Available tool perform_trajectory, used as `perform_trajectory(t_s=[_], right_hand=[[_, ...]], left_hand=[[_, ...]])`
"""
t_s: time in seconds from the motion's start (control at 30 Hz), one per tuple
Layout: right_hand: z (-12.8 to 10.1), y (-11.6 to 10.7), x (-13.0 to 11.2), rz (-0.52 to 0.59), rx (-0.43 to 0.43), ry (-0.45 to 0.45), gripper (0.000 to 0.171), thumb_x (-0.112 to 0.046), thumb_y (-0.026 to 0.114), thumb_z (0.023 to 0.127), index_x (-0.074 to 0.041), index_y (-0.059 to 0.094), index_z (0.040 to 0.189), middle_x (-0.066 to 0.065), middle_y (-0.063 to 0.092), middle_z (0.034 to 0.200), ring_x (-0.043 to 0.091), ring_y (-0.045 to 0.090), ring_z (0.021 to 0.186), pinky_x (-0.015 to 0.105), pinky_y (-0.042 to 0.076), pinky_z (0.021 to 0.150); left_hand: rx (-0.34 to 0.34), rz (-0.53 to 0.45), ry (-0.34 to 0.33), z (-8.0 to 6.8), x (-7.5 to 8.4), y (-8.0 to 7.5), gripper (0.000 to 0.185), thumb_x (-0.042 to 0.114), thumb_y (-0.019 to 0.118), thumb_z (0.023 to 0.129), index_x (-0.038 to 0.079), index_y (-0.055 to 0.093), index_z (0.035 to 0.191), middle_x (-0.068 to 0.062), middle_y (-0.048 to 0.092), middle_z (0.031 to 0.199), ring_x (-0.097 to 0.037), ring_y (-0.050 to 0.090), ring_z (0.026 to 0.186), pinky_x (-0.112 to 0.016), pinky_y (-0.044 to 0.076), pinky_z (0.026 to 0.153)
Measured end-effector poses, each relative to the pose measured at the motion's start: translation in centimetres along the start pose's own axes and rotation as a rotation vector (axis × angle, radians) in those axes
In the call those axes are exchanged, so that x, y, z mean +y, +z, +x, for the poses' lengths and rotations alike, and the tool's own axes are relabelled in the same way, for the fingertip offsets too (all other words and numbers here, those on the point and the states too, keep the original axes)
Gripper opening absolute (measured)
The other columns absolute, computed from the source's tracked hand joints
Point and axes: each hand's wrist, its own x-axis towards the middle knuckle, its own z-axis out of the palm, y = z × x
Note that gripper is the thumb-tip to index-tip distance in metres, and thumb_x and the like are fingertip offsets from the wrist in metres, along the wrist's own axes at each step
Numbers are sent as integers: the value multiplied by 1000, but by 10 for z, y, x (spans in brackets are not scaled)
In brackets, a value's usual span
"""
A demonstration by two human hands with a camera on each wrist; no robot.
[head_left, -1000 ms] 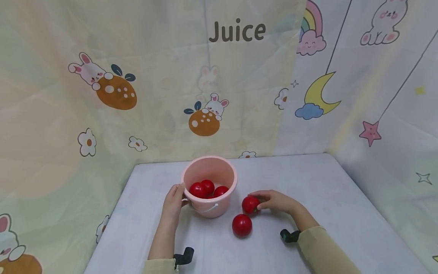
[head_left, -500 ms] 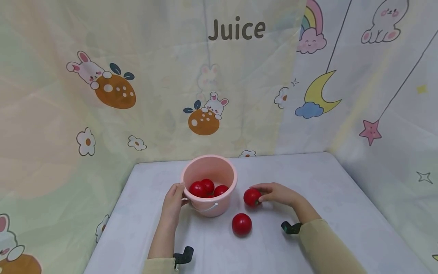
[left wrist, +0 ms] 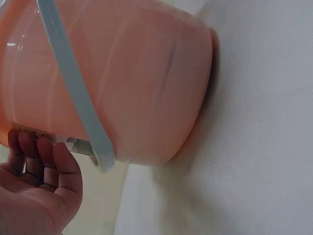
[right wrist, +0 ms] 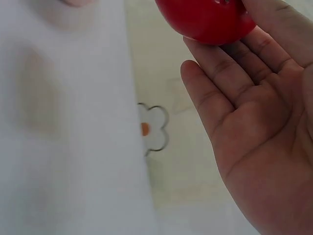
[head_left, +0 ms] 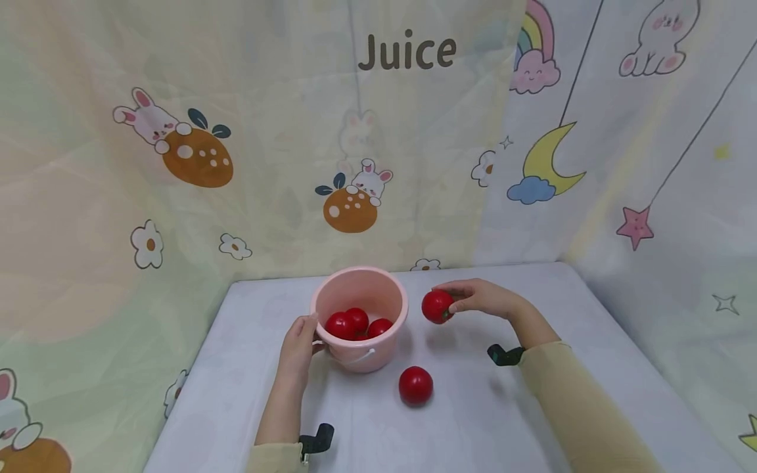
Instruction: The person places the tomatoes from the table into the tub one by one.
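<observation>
A pink bucket stands on the table with several red tomatoes inside. Its left rim is gripped by my left hand, thumb on top and fingers against the outer wall, as the left wrist view also shows beside the bucket's pale handle. To the right of the bucket, my right hand holds a tomato above the table between thumb and fingers. In the right wrist view that tomato is cut off by the top edge. Another tomato lies on the table in front of the bucket.
The white table ends at a printed cloth backdrop behind and at both sides. Each wrist wears a strap with a small black mount.
My right hand has lifted its tomato off the table and moved away from me, apart from the other loose tomato. My left hand keeps its grip on the bucket.
</observation>
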Motion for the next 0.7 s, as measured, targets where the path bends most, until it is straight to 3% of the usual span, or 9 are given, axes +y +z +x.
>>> perform_trajectory(t_s=[0.33,0.7], right_hand=[[29,-31,-64,-27,-45,-59,60,-40,79,81,-33,57,136,-2,63,129,25,57,120,49,48,101],[57,-30,-114,-42,-128,-27,56,-35,81,80,-35,61,132,-1,65,125,26,59,118,44,52,97]], left_hand=[[2,5,-26,0,-2,-2,49,55,47,98,13,60,118,-6,66,118,-22,60,106,-34,55,91],[-2,-4,-18,1,0,-1,46,52,48,99,12,60,116,-6,66,118,-22,59,106,-36,55,93]])
